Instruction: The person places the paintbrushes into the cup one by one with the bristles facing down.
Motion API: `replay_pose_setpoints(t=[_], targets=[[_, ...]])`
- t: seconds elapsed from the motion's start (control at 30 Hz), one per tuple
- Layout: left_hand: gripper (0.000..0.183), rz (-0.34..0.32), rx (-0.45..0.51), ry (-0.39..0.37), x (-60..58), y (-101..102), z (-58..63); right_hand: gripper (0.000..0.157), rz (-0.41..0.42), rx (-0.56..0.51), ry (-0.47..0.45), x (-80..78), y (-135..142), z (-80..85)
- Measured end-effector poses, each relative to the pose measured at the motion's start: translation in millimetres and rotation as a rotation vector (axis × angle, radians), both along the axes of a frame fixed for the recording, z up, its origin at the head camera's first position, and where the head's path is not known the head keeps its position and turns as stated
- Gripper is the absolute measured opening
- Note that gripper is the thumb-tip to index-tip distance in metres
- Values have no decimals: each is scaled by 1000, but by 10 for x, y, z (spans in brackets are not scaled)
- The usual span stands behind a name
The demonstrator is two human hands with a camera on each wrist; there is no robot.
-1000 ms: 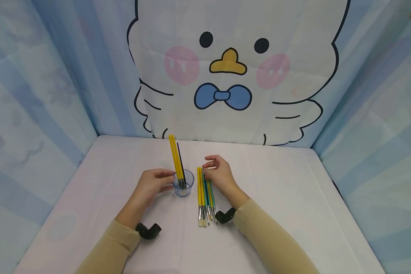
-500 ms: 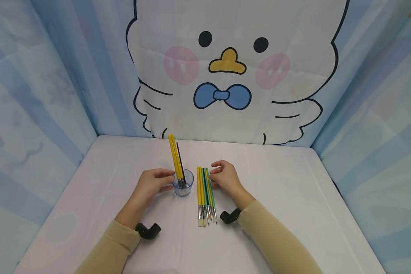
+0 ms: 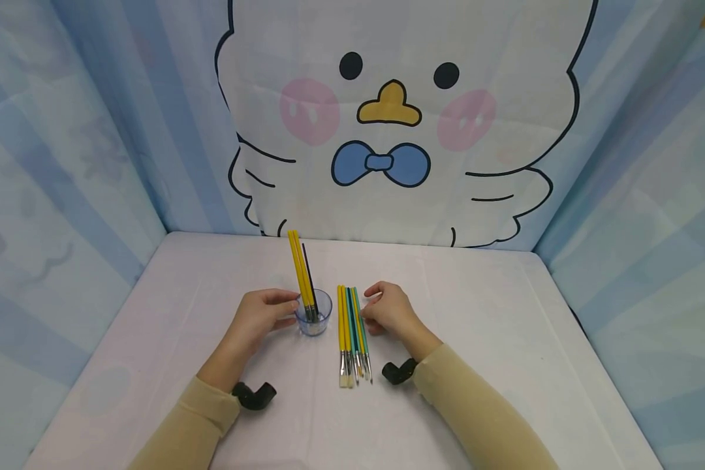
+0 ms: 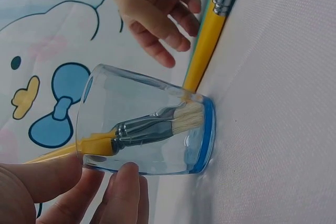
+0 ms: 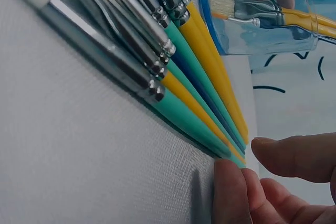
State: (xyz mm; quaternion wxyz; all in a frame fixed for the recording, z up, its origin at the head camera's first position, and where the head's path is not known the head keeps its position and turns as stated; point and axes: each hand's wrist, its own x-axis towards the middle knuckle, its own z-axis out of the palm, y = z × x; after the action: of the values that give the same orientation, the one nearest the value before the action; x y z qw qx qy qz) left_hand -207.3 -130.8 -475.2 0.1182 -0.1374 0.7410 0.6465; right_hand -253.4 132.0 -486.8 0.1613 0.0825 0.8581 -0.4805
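A clear plastic cup (image 3: 313,324) with a blue base stands on the table, with two yellow-handled paintbrushes (image 3: 301,271) and a thin dark-handled one (image 3: 310,277) in it, bristles down. My left hand (image 3: 264,312) holds the cup's left side, thumb near the rim and fingers against the wall (image 4: 123,192). Right of the cup, several paintbrushes (image 3: 352,333) lie side by side, yellow, turquoise and dark-blue handles pointing away from me. My right hand (image 3: 390,310) is beside their handle ends. In the right wrist view its thumb (image 5: 294,156) is spread from the index finger, whose tip meets the outermost turquoise handle (image 5: 194,132).
A pale cloth covers the table (image 3: 482,313). Behind it hangs a curtain (image 3: 388,209) printed with a cartoon bird, and blue striped curtains (image 3: 64,196) close the sides. A black curved piece (image 3: 255,396) juts from each wrist.
My right hand has moved off the tops of the brush handles, to the right and slightly towards me. The left hand and the cup have stayed put.
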Motion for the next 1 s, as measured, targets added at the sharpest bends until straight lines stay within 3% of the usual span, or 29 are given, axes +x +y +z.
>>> replay_pose_setpoints(t=[0.33,1.0], targets=[[31,5,7,-13,2,-1,12,40,53,91,1,35,-45,8],[30,3,-8,-5,4,4,-9,37,57,169,44,41,-70,-26]])
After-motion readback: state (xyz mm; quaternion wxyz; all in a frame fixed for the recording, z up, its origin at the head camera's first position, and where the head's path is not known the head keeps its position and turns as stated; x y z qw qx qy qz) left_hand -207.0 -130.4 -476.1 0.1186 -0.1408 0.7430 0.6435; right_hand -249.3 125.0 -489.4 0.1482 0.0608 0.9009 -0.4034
